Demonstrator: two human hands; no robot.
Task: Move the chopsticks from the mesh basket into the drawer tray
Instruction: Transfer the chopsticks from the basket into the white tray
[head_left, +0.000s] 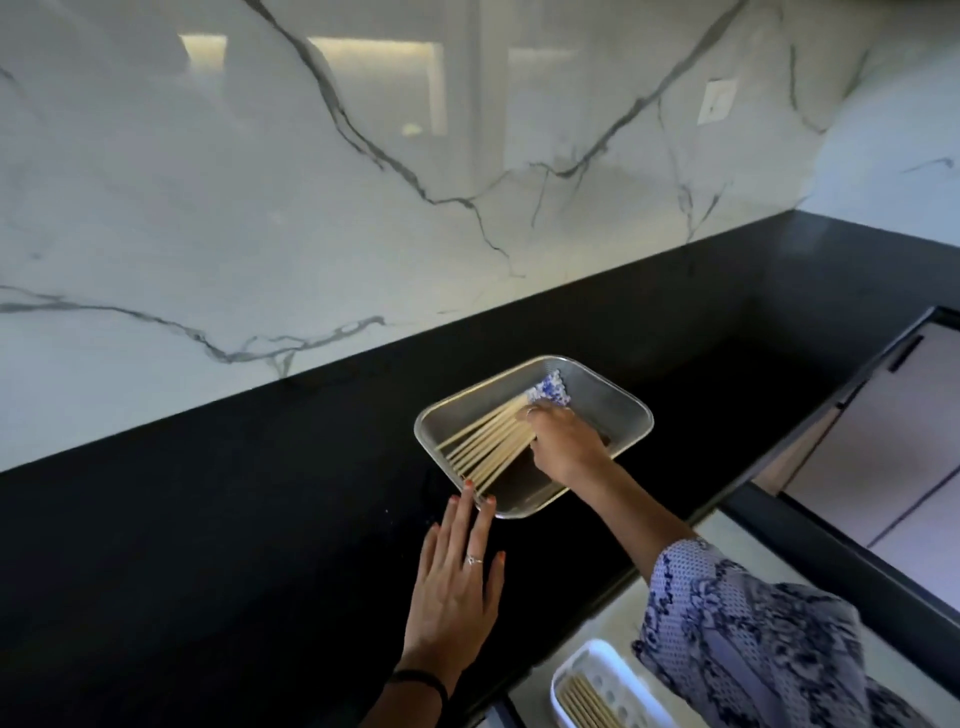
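A metal mesh basket (608, 395) is seen on a black counter (260, 519), set at a slant, with a veined white marble wall (363, 182) rising on the far side. A fan of pale wooden chopsticks (485, 441) is laid inside the basket, their thin tips spread toward the basket's left and near corner, their blue-and-white patterned ends (550, 388) gathered toward its far side.

The right hand (563, 441) is reached into the basket from the near right, its fingers curled down over the thick part of the bundle just below the patterned ends; the chopsticks appear to be gripped there, though the fingertips are hidden under the hand. A patterned blue-and-white sleeve (753, 634) is worn on that arm.

The left hand (457, 577) is laid flat on the counter near the basket, fingers straight and held close together, with the fingertips touching the basket's near left rim. A ring is seen on one finger and a dark band (421, 678) on the wrist.

At the near right, below the counter edge, an open drawer (737, 540) is shown. A white tray (587, 670) is set in it, and a few more chopsticks (589, 704) are already laid in the tray.
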